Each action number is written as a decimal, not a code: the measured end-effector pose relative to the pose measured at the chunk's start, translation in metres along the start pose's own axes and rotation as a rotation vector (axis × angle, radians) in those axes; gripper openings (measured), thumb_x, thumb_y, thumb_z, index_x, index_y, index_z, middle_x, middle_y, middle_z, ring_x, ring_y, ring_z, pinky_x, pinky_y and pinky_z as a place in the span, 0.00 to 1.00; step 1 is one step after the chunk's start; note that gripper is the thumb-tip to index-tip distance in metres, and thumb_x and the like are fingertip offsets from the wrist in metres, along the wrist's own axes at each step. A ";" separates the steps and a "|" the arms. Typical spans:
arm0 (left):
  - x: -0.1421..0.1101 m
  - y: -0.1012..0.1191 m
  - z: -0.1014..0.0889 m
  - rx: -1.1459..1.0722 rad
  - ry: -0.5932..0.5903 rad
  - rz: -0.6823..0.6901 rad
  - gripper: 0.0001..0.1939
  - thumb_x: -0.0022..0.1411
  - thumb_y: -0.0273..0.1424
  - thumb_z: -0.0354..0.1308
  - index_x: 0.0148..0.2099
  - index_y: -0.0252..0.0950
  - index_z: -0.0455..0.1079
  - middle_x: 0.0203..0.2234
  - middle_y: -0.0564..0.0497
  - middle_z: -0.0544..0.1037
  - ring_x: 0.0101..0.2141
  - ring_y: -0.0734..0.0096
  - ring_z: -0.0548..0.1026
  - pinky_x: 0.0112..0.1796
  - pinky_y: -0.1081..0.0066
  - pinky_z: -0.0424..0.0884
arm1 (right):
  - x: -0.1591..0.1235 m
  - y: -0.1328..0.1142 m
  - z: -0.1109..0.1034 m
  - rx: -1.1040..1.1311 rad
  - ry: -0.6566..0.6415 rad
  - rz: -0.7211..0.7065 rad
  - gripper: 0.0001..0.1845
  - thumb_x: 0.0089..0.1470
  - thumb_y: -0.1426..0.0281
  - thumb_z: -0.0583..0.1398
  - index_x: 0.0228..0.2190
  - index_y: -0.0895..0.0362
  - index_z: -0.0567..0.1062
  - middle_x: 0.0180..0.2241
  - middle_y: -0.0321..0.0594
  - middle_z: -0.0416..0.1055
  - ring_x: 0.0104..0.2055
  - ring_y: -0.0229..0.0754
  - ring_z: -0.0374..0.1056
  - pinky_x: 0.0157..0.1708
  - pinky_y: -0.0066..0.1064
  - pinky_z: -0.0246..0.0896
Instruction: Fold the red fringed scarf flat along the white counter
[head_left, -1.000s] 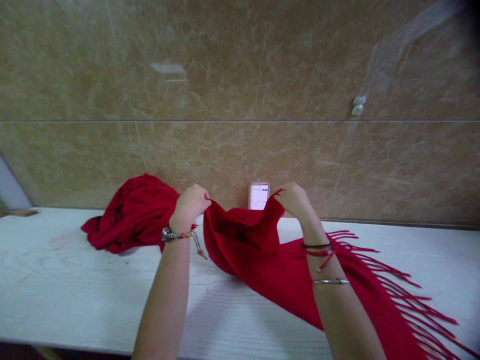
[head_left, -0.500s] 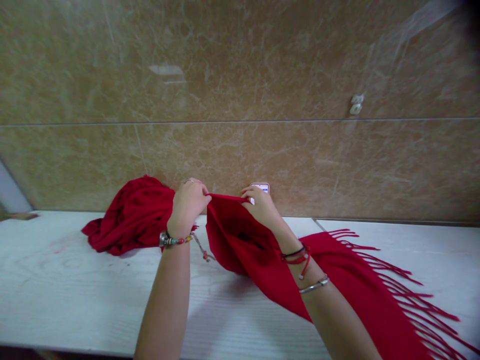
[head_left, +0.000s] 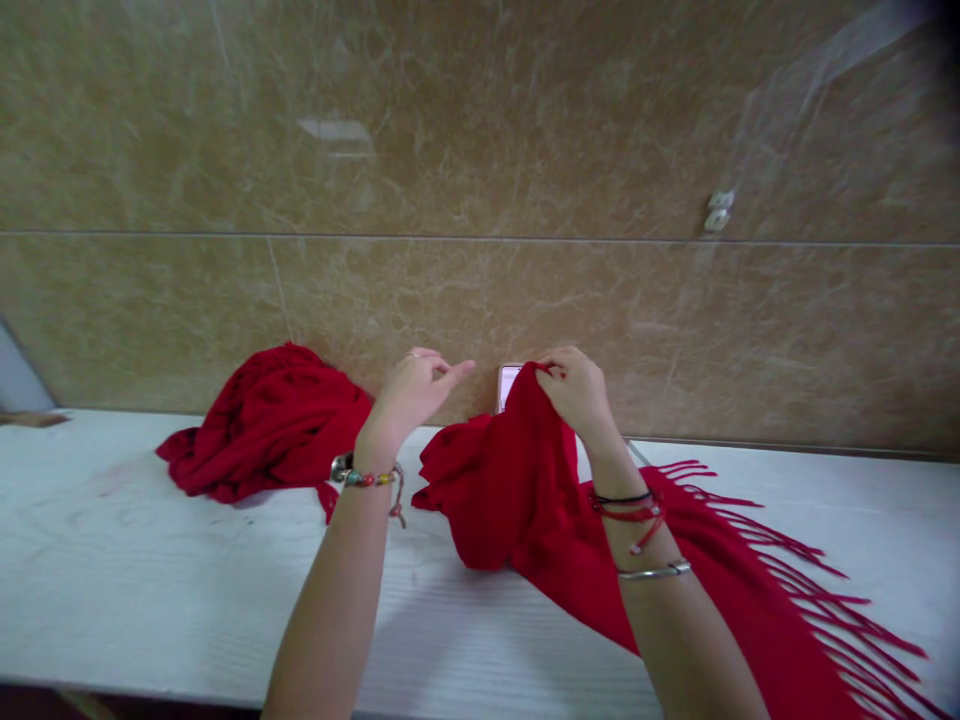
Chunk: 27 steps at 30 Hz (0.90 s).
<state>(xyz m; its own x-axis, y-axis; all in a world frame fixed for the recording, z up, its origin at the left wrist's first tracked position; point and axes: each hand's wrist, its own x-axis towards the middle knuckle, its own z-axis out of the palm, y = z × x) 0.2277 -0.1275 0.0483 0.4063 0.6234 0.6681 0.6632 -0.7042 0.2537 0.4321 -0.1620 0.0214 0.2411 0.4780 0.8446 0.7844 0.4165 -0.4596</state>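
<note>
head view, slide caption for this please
Right hand pinches a fringed red scarf on a white surface; left hand empty.

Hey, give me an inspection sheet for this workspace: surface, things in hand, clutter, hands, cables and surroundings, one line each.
Surface: white tabletop with wood grain; a faint reddish smudge on the left side.
Things in hand: red scarf, bunched and partly lifted at one end, its fringe spread to the right.
Clutter: bundled red cloth on the left; phone, partly hidden behind the scarf.
Hands: left hand holds nothing visible, thumb extended; right hand pinches the scarf.
Cables: nothing seen.
Surroundings: tan marbled wall behind, with a small white fitting on it.
</note>
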 end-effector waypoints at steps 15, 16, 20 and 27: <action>-0.012 0.054 0.035 0.274 -0.133 -0.010 0.22 0.51 0.43 0.58 0.41 0.29 0.68 0.42 0.41 0.68 0.43 0.59 0.67 0.43 0.66 0.63 | 0.000 -0.006 0.000 -0.112 -0.047 -0.048 0.06 0.40 0.75 0.58 0.20 0.55 0.75 0.29 0.38 0.71 0.32 0.40 0.67 0.36 0.32 0.61; -0.013 0.058 0.036 0.285 -0.107 -0.023 0.23 0.51 0.43 0.58 0.41 0.29 0.67 0.42 0.41 0.68 0.44 0.58 0.67 0.43 0.65 0.63 | -0.001 -0.007 0.001 -0.120 -0.039 -0.045 0.05 0.40 0.75 0.58 0.20 0.55 0.74 0.28 0.38 0.71 0.32 0.40 0.67 0.36 0.32 0.61; -0.017 0.073 0.044 0.322 0.045 -0.107 0.26 0.52 0.45 0.56 0.42 0.27 0.65 0.43 0.38 0.66 0.46 0.55 0.65 0.44 0.62 0.63 | -0.003 -0.009 0.002 -0.154 0.000 -0.035 0.03 0.40 0.73 0.59 0.19 0.56 0.73 0.28 0.39 0.71 0.31 0.40 0.66 0.34 0.32 0.61; -0.020 0.072 0.069 0.339 0.145 -0.132 0.15 0.57 0.33 0.52 0.43 0.27 0.63 0.44 0.37 0.65 0.48 0.55 0.63 0.45 0.61 0.63 | -0.003 -0.005 0.001 -0.231 0.020 -0.030 0.03 0.41 0.72 0.59 0.18 0.57 0.71 0.26 0.40 0.70 0.29 0.40 0.65 0.31 0.30 0.60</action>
<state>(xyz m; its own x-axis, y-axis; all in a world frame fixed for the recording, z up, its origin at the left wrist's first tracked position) 0.3107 -0.1675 0.0050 0.2270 0.6296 0.7430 0.8835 -0.4541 0.1150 0.4271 -0.1650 0.0204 0.2247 0.4518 0.8633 0.9008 0.2416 -0.3609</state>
